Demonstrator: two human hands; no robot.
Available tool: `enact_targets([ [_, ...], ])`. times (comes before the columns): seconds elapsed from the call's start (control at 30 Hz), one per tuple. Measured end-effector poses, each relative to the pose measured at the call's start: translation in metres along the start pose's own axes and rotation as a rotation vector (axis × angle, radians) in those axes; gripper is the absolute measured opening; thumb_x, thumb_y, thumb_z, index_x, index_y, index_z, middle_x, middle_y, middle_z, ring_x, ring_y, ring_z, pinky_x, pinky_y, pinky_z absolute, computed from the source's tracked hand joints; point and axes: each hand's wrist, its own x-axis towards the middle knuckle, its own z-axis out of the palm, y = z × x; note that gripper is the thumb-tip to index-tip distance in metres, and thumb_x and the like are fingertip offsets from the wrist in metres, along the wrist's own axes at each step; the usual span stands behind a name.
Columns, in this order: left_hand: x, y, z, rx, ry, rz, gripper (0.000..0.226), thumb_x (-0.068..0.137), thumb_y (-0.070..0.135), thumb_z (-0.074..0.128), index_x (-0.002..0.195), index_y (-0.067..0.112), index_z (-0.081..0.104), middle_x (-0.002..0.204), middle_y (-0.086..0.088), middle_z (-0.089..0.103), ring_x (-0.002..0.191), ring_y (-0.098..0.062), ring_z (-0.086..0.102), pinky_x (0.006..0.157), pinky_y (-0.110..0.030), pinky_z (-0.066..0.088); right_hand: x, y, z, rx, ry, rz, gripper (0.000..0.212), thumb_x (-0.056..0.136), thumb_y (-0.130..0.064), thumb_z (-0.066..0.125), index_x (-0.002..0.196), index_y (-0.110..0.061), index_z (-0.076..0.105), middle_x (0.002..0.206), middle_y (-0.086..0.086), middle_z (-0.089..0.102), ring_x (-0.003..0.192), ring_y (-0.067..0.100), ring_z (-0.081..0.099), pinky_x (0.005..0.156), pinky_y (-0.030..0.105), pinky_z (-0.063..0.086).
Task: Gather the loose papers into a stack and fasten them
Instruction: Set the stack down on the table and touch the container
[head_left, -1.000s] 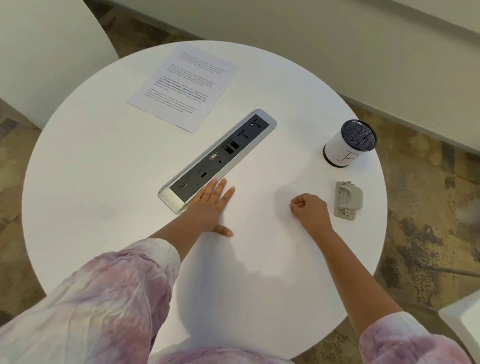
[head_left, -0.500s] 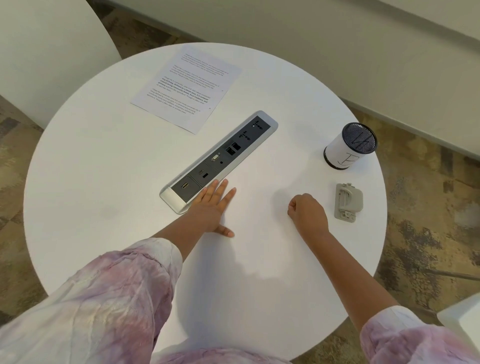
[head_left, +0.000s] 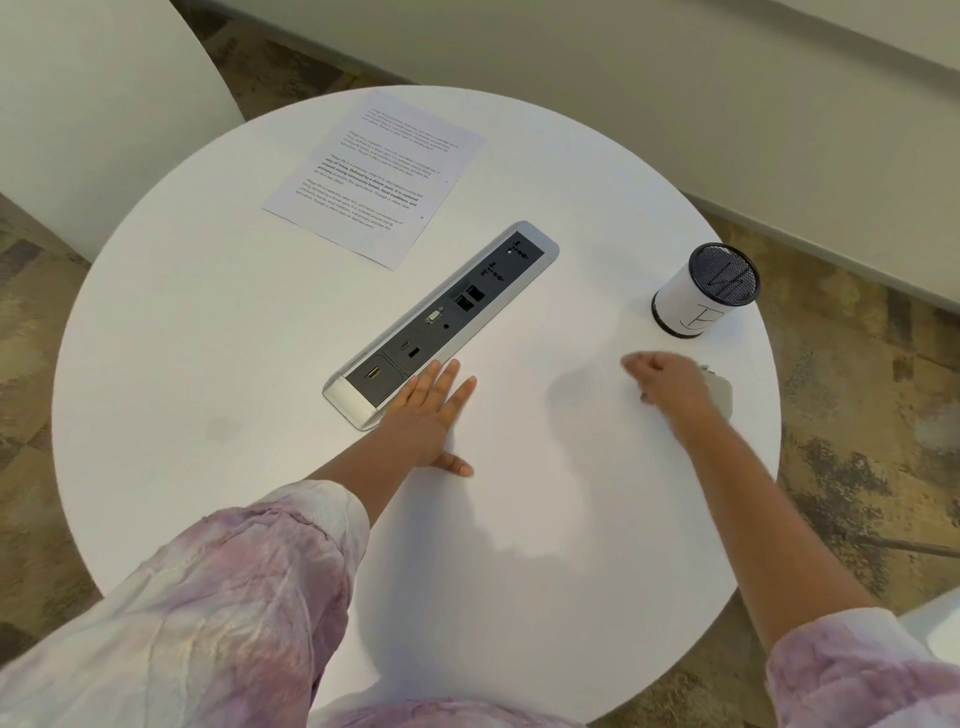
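Note:
A printed sheet of paper lies flat at the far left of the round white table; whether more sheets lie under it I cannot tell. A grey stapler sits near the right edge, mostly hidden under my right hand. That hand is motion-blurred above or on the stapler, and its finger pose is unclear. My left hand rests flat on the table, fingers spread, fingertips against the near end of the power strip.
A long silver and grey power strip runs diagonally across the table's middle, between my hands and the paper. A white cup with a black mesh top stands at the right, just beyond the stapler. A white chair back is at far left.
My right hand has swung to the right from beside the stapler to over it, covering most of it. My left hand and the paper have stayed put.

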Motion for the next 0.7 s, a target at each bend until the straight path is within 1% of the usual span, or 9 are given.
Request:
enact_targets([
  [0.1,0.000,0.000,0.001,0.000,0.000,-0.003,0.120,0.067,0.078,0.051,0.142,0.025,-0.026,0.152,-0.003,-0.034,0.139,-0.025,-0.031,0.115,-0.039,-0.012,0.014,-0.027,-0.029,0.023,0.071,-0.072,0.020,0.087,-0.025,0.060,0.098,-0.009,0.067,0.063,-0.003,0.051,0.054,0.010,0.043,0.060,0.022,0.040],
  [0.2,0.001,0.000,0.001,-0.004,-0.001,0.000,0.120,0.066,0.078,0.051,0.142,0.025,-0.026,0.151,-0.003,-0.034,0.139,-0.025,-0.031,0.115,-0.039,-0.012,0.035,-0.047,-0.057,0.050,0.177,-0.112,0.030,0.087,-0.025,0.060,0.100,0.001,0.066,0.072,0.003,0.051,0.057,0.010,0.041,0.066,0.029,0.043],
  [0.3,0.002,-0.001,0.002,-0.017,-0.001,0.011,0.120,0.067,0.077,0.051,0.142,0.026,-0.026,0.151,-0.004,-0.034,0.139,-0.025,-0.032,0.115,-0.039,-0.012,0.057,-0.059,-0.078,0.046,0.272,-0.097,0.033,0.085,-0.021,0.061,0.095,0.010,0.064,0.064,0.003,0.042,0.055,0.013,0.033,0.068,0.036,0.049],
  [0.4,0.002,-0.002,0.003,-0.019,0.004,0.017,0.120,0.067,0.077,0.051,0.143,0.025,-0.026,0.151,-0.004,-0.035,0.139,-0.026,-0.032,0.115,-0.040,-0.011,0.074,-0.062,-0.094,-0.012,0.320,-0.085,0.029,0.083,-0.017,0.060,0.089,0.011,0.064,0.057,0.009,0.047,0.053,0.014,0.035,0.066,0.032,0.045],
  [0.47,0.002,-0.002,0.003,-0.009,0.001,0.018,0.120,0.067,0.078,0.050,0.142,0.025,-0.026,0.151,-0.005,-0.035,0.139,-0.026,-0.032,0.116,-0.040,-0.011,0.083,-0.061,-0.100,-0.056,0.348,-0.067,0.026,0.083,-0.016,0.060,0.092,0.008,0.067,0.080,0.023,0.067,0.063,0.018,0.048,0.077,0.036,0.055],
  [0.5,0.002,-0.002,0.002,-0.004,0.001,0.018,0.120,0.067,0.078,0.049,0.142,0.024,-0.027,0.151,-0.005,-0.035,0.139,-0.026,-0.032,0.116,-0.040,-0.011,0.087,-0.059,-0.102,-0.069,0.352,-0.050,0.024,0.083,-0.016,0.061,0.093,0.004,0.069,0.096,0.024,0.069,0.070,0.018,0.052,0.085,0.040,0.055],
  [0.57,0.002,-0.002,0.002,-0.003,-0.001,0.019,0.120,0.067,0.078,0.049,0.142,0.024,-0.027,0.151,-0.004,-0.035,0.139,-0.026,-0.032,0.116,-0.040,-0.011,0.094,-0.056,-0.106,-0.090,0.339,-0.023,0.022,0.084,-0.017,0.062,0.096,0.000,0.070,0.106,0.024,0.068,0.076,0.019,0.054,0.091,0.045,0.053],
  [0.63,0.002,-0.001,0.002,-0.003,-0.001,0.018,0.119,0.067,0.078,0.049,0.142,0.024,-0.026,0.151,-0.004,-0.035,0.139,-0.026,-0.032,0.116,-0.040,-0.011,0.100,-0.053,-0.110,-0.146,0.307,-0.016,0.026,0.085,-0.020,0.062,0.096,0.002,0.070,0.093,0.021,0.069,0.075,0.020,0.053,0.092,0.045,0.052],
  [0.7,0.001,-0.001,0.002,0.000,-0.001,0.016,0.119,0.067,0.078,0.049,0.142,0.024,-0.026,0.151,-0.004,-0.035,0.139,-0.026,-0.031,0.116,-0.040,-0.011,0.102,-0.050,-0.112,-0.223,0.280,-0.035,0.032,0.086,-0.024,0.060,0.096,0.005,0.068,0.072,0.011,0.061,0.068,0.020,0.050,0.086,0.038,0.053],
])
